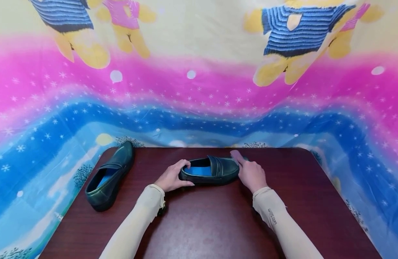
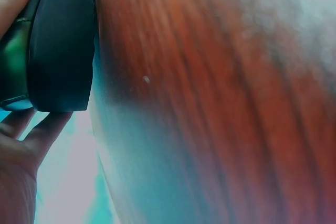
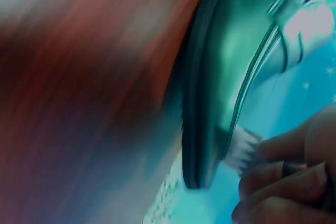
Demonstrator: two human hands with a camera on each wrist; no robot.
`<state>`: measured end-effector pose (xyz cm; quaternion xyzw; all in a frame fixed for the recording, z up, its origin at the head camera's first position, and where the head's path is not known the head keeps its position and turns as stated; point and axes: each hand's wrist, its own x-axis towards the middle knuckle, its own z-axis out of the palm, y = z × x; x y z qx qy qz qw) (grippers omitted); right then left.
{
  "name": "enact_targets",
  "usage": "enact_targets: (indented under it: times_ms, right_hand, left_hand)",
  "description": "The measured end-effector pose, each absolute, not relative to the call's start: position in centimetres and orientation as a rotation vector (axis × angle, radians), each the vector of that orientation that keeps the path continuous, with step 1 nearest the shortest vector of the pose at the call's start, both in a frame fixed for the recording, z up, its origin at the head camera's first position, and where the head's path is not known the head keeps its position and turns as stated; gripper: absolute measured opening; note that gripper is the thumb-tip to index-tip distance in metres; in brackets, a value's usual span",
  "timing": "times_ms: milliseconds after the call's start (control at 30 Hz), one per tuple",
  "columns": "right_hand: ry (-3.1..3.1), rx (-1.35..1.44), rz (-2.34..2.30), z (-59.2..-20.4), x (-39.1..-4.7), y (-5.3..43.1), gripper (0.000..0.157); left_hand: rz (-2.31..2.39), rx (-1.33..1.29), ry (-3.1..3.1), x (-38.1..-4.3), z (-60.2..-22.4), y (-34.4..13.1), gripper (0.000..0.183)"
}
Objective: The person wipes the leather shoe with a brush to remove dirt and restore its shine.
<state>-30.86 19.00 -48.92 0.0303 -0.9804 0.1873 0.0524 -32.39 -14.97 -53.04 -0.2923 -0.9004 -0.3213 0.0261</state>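
A dark leather loafer (image 1: 228, 168) with a blue insole lies on its sole across the table, toe to the right. My left hand (image 1: 174, 176) grips its heel, thumb on the near side and fingers at the far rim. In the left wrist view the heel (image 2: 60, 45) shows between thumb and fingers. My right hand (image 1: 253, 175) holds a small pinkish brush (image 1: 236, 157) at the toe. In the right wrist view its pale bristles (image 3: 242, 149) meet the upper near the toe, and curled fingers (image 3: 286, 184) wrap its handle.
A matching loafer (image 1: 109, 174) stands at the table's left side, toe pointing to the back. The dark red-brown wooden table (image 1: 205, 223) has rounded back corners. A colourful printed cloth (image 1: 192, 93) with bears and snowflakes hangs behind and around it.
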Motion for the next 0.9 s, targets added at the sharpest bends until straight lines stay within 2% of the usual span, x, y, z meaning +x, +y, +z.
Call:
enact_targets:
  times_ms: [167, 267, 433, 533, 667, 900]
  right_hand:
    - [-2.921, -0.010, 0.487, -48.3, -31.2, 20.5, 0.025]
    - [-2.893, -0.013, 0.486, -48.2, -31.3, 20.9, 0.025]
    - [-2.882, 0.102, 0.532, -47.8, -31.2, 20.0, 0.033]
    - [-2.920, 0.190, 0.676, -47.6, -31.1, 18.7, 0.041]
    - [-2.968, 0.288, 0.863, -47.7, -31.0, 16.8, 0.044]
    - [-3.035, 0.191, 0.714, -48.1, -30.9, 16.7, 0.044]
  left_hand:
    - [-1.011, -0.874, -2.796, -32.4, -52.8, -15.2, 0.059]
    - [-1.004, -0.876, -2.806, -32.4, -52.9, -15.4, 0.060]
    - [-1.011, -0.868, -2.798, -32.3, -52.9, -15.5, 0.061]
    - [-1.014, -0.869, -2.780, -32.3, -52.9, -15.6, 0.061]
    - [-1.006, -0.864, -2.772, -32.1, -52.9, -15.6, 0.060]
    - [-1.003, -0.898, -2.794, -32.2, -53.0, -15.1, 0.060]
